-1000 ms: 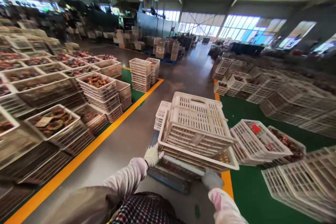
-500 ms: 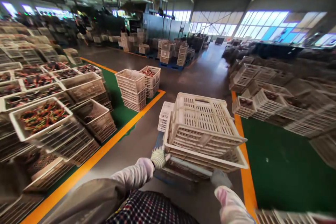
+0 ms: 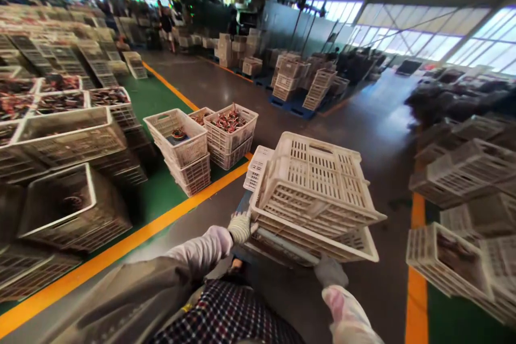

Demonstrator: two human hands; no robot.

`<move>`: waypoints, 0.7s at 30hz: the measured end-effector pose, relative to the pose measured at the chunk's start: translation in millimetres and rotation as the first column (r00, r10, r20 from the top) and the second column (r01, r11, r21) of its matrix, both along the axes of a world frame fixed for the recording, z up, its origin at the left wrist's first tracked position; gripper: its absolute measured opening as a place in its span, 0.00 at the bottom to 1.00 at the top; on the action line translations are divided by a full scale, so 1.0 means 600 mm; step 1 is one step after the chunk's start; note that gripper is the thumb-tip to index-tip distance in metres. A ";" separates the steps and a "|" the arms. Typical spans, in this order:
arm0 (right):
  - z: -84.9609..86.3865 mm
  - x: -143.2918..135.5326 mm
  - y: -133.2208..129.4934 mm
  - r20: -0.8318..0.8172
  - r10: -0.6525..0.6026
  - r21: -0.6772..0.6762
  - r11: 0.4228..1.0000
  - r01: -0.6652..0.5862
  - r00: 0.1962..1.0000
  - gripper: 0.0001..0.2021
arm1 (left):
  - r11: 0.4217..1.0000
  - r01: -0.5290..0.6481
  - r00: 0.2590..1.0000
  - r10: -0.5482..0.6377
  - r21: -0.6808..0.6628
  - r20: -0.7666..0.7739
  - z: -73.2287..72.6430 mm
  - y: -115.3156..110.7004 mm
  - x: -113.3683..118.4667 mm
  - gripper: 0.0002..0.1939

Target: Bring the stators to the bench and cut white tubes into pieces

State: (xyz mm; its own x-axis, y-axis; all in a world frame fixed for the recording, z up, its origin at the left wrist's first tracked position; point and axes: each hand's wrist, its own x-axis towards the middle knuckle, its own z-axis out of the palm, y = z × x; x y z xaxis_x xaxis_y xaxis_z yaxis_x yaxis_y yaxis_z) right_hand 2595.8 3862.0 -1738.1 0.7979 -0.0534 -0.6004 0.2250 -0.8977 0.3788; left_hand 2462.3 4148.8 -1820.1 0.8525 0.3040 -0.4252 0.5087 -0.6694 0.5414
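Note:
My left hand, in a striped glove, is closed round the left end of a grey cart handle. At the bar's right end, my right hand in a grey glove is closed on it too; its fingertips are hidden. Just beyond the handle, the cart carries a white slotted plastic crate turned upside down over another crate, whose rim sticks out below. Farther forward on the left sits a smaller white stack. Little shows of the blue cart bed.
Crates holding dark and reddish parts stand left, beside an orange floor line. A deep crate is nearer on that side. More crates line the right edge. Ahead are stacks on a blue pallet and a distant person.
The view has swung left and the cart has moved forward. The left-hand stacks are nearer, and the surroundings have shifted right in view. Both hands stay on the handle.

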 end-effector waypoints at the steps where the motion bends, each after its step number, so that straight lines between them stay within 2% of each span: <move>1: 0.003 0.014 0.000 0.007 0.014 -0.001 1.000 -0.014 1.000 0.25 | 1.000 -0.010 1.000 0.010 0.005 0.000 0.004 -0.002 0.007 0.31; 4: 0.010 0.048 0.006 0.015 0.059 -0.003 0.998 -0.059 0.998 0.25 | 0.999 -0.026 1.000 0.026 0.020 -0.005 0.012 -0.008 0.024 0.32; 7: 0.003 0.078 0.021 -0.022 0.074 -0.015 0.997 -0.074 0.997 0.24 | 0.999 -0.040 0.999 0.041 0.026 -0.025 0.009 -0.007 0.041 0.33; 11: -0.027 0.135 0.043 -0.047 0.098 -0.023 0.995 -0.099 0.994 0.26 | 0.998 -0.067 0.997 0.068 0.020 -0.044 -0.006 0.009 0.067 0.30; 15: -0.050 0.204 0.070 -0.053 0.229 0.037 0.973 -0.227 0.972 0.25 | 0.989 -0.135 0.991 0.136 0.065 -0.011 -0.018 0.029 0.086 0.27; 21: -0.081 0.286 0.145 -0.117 0.319 0.026 0.948 -0.318 0.941 0.24 | 0.969 -0.242 0.967 0.245 0.051 -0.068 -0.025 0.047 0.112 0.28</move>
